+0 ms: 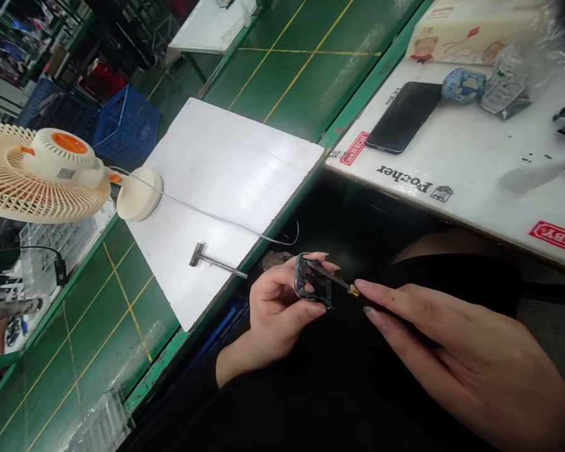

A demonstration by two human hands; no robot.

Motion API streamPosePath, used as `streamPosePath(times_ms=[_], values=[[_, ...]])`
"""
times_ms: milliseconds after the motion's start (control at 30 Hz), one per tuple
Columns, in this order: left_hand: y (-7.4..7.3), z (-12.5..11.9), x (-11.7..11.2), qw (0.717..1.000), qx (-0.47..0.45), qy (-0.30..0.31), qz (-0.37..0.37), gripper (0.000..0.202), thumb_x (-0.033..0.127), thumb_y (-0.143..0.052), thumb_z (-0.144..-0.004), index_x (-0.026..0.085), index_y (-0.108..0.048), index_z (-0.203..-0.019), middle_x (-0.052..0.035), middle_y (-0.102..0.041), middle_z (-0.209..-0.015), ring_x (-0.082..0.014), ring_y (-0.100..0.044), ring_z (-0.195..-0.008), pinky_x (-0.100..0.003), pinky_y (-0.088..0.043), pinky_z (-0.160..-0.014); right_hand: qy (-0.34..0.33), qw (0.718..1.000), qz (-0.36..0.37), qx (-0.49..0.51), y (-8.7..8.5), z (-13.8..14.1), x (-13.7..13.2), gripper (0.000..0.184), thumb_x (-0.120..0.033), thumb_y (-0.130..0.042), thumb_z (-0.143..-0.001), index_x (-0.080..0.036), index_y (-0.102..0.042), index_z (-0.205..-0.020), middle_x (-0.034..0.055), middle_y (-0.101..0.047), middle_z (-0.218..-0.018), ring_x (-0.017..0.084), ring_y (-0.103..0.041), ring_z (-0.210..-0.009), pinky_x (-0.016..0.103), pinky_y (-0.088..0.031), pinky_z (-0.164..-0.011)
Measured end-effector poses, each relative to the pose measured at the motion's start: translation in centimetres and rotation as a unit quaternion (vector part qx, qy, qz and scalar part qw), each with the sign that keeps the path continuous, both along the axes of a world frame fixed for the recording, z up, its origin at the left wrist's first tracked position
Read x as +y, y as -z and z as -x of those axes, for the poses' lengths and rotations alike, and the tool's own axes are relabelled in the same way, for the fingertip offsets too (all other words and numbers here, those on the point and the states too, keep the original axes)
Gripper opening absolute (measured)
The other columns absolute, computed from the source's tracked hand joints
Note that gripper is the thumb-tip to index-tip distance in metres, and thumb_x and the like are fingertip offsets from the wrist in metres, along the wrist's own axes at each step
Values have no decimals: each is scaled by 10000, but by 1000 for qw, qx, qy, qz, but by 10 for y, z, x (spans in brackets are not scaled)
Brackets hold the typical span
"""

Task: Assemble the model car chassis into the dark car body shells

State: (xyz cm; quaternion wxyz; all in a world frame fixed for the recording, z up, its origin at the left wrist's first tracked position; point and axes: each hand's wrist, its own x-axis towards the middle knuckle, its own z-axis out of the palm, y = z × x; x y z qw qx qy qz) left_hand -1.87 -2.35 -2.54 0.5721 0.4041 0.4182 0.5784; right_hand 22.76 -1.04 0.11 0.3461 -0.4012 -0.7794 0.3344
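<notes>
My left hand (275, 307) is closed around a small dark plastic frame (301, 279), gripping it between thumb and fingers above my lap. My right hand (471, 351) pinches a thin-bladed tool (354, 290) just behind its brass-coloured collar. Its narrow blade points left and reaches into or across the frame's opening; whether it touches the plastic I cannot tell. The tool's handle is mostly hidden under my right hand and against my black clothing.
A T-shaped metal tool (216, 260) and a cream fan (139, 193) stand on a white board (226, 163), a cable trailing over its edge. On the right-hand table (489, 188) lie a black phone (405, 116), a blue patterned object (464, 85) and a tissue pack (475, 37).
</notes>
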Motion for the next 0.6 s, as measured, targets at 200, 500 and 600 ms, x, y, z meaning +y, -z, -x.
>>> streamPosePath(times_ms=[200,500,600], values=[[2,1,-3,999,19,-22,-36,245,354,-978,-1002,264,-762,-1075,-85,-844,-1376,-341,-819,-1287,-648,-620,-1207,-14,1000,-6,-12,1,1,2,564,-251,-627,-1208,-413,-611,-1748,-21,-884,-1078,168,-854,-825,261,-662,-687],[3,8,-7,992,96,-47,-70,203,293,-963,-1009,277,-773,-1078,-78,-839,-1379,-357,-805,-1324,-663,-600,-1230,7,1000,-16,-13,3,9,-14,647,-179,-651,-1176,-392,-580,-1783,-6,-882,-1196,202,-848,-917,314,-717,-876],[1,6,-8,991,93,-48,-88,193,219,-930,-1032,291,-777,-1126,-70,-840,-1385,-344,-800,-1351,-634,-603,-1235,11,999,-23,-37,7,9,-18,657,-151,-643,-1169,-376,-599,-1785,-1,-878,-1242,183,-852,-963,287,-710,-895]])
